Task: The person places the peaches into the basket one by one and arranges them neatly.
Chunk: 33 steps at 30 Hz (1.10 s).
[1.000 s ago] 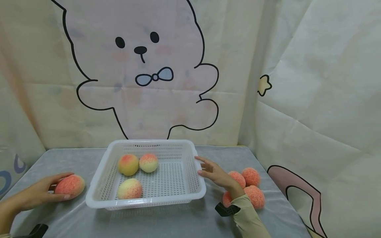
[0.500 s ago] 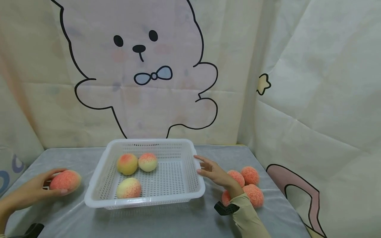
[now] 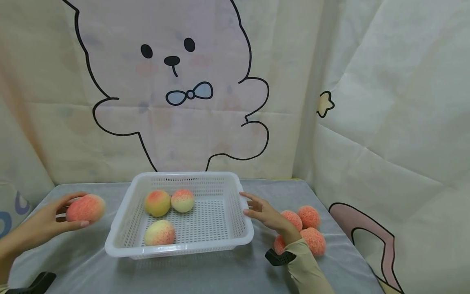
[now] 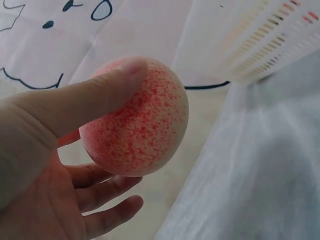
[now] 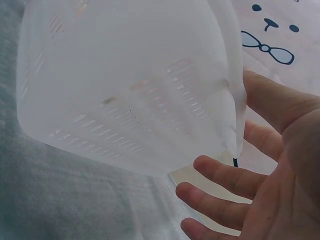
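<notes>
My left hand (image 3: pixel 45 220) grips a red-and-cream peach (image 3: pixel 86 208) above the table, left of the white plastic basket (image 3: pixel 176 247). In the left wrist view, the thumb lies across the peach (image 4: pixel 150 130) and the fingers are behind and below it. My right hand (image 3: pixel 265 211) touches the basket's right rim with fairly straight fingers. Seen from the right wrist, thumb and index finger meet the rim while the other fingers (image 5: pixel 220 175) are spread beside the basket wall. Inside the basket lie a yellow-orange peach (image 3: pixel 157 203), a pale red-topped peach (image 3: pixel 182 201) and a pale speckled peach (image 3: pixel 159 233).
Several coral-red peaches (image 3: pixel 313 241) are clustered on the grey-covered table (image 3: pixel 176 277), beside and partly behind the right forearm. A cloth backdrop printed with a bear (image 3: pixel 176 134) hangs behind the table, and another curtain (image 3: pixel 396 122) hangs on the right.
My left hand has lifted the peach off the table and raised it, shifting slightly left and then back right. My right hand stays at the basket rim, and the basket contents are unchanged.
</notes>
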Available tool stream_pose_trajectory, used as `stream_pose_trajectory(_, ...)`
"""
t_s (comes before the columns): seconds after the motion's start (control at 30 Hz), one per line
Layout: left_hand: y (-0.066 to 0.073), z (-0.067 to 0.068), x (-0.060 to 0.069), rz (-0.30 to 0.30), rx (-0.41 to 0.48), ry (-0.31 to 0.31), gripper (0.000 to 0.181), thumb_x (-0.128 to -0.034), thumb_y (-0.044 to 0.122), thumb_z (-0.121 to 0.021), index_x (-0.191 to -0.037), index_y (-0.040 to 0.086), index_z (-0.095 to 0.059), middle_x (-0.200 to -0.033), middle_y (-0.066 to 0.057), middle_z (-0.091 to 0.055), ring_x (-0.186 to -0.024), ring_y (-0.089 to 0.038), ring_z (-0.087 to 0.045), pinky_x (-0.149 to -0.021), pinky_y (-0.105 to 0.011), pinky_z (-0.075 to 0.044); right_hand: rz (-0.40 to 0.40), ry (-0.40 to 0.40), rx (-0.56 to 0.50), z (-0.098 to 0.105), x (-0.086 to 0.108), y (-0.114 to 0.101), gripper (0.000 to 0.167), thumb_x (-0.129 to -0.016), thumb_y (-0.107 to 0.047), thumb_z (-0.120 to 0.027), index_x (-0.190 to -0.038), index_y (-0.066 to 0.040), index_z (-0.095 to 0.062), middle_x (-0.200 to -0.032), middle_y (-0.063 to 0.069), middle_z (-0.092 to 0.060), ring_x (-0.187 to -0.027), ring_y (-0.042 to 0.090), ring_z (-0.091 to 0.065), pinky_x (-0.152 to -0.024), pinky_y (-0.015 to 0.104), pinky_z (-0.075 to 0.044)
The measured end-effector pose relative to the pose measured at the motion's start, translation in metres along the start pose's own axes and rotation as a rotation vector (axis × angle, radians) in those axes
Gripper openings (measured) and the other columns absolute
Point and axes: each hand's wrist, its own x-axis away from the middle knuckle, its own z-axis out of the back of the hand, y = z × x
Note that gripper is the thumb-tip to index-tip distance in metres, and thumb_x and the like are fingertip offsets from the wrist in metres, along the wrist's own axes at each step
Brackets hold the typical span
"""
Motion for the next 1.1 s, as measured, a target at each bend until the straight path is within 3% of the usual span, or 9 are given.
stream_pose_trajectory(0.03,0.004,0.000,-0.002,-0.005,0.004,-0.003,0.076,-0.0897,0.023,-0.078,-0.149,-0.001,-0.037,-0.125,0.005,-0.054,-0.092,0.021,-0.048,-0.065,-0.020,-0.052,-0.001,0.002,0.003,0.001,0.001,0.000,0.068,-0.105,-0.020,-0.056,-0.162,-0.009,-0.020,-0.154,0.030,-0.042,-0.133,0.038,-0.055,-0.104,0.041,-0.052)
stream_pose_trajectory(0.07,0.008,0.001,-0.004,-0.021,0.013,0.004,0.074,-0.0892,0.021,-0.078,-0.148,-0.001,-0.039,-0.122,0.011,-0.052,-0.092,0.020,-0.049,-0.065,-0.020,-0.053,-0.004,0.004,0.005,0.002,0.001,0.001,0.068,-0.105,-0.020,-0.056,-0.162,-0.010,-0.020,-0.154,0.030,-0.042,-0.133,0.037,-0.055,-0.105,0.042,-0.052)
stream_pose_trajectory(0.27,0.024,0.006,-0.013,-0.037,0.014,0.005,0.076,-0.0891,0.019,-0.078,-0.149,-0.003,-0.037,-0.128,0.002,-0.053,-0.093,0.021,-0.047,-0.066,-0.020,-0.053,-0.013,0.015,0.026,0.004,0.002,0.001,0.067,-0.105,-0.020,-0.056,-0.162,-0.011,-0.022,-0.155,0.027,-0.043,-0.133,0.034,-0.055,-0.106,0.045,-0.051)
stream_pose_trajectory(0.4,0.032,0.008,-0.017,-0.024,-0.010,-0.022,0.080,-0.0895,0.024,-0.078,-0.151,-0.003,-0.034,-0.135,-0.026,-0.054,-0.093,0.025,-0.041,-0.066,-0.020,-0.053,-0.009,0.021,0.043,0.003,0.001,0.000,0.067,-0.104,-0.021,-0.057,-0.162,-0.011,-0.024,-0.153,0.027,-0.046,-0.133,0.037,-0.055,-0.106,0.046,-0.050)
stream_pose_trajectory(0.77,0.055,0.010,-0.029,-0.054,-0.038,-0.030,0.079,-0.0871,0.029,-0.081,-0.149,0.002,-0.040,-0.129,-0.027,-0.062,-0.091,0.021,-0.046,-0.065,-0.023,-0.053,-0.010,0.014,0.027,0.000,0.000,0.001,0.068,-0.104,-0.021,-0.057,-0.162,-0.011,-0.023,-0.155,0.027,-0.044,-0.136,0.041,-0.052,-0.106,0.047,-0.051)
stream_pose_trajectory(1.1,0.078,0.008,-0.038,-0.084,0.007,-0.093,0.078,-0.0891,0.030,-0.078,-0.150,0.004,-0.038,-0.132,-0.023,-0.058,-0.093,0.013,-0.052,-0.066,-0.026,-0.055,-0.022,0.012,0.006,0.000,0.000,0.002,0.068,-0.105,-0.022,-0.057,-0.162,-0.011,-0.021,-0.155,0.028,-0.043,-0.135,0.040,-0.053,-0.107,0.056,-0.048)
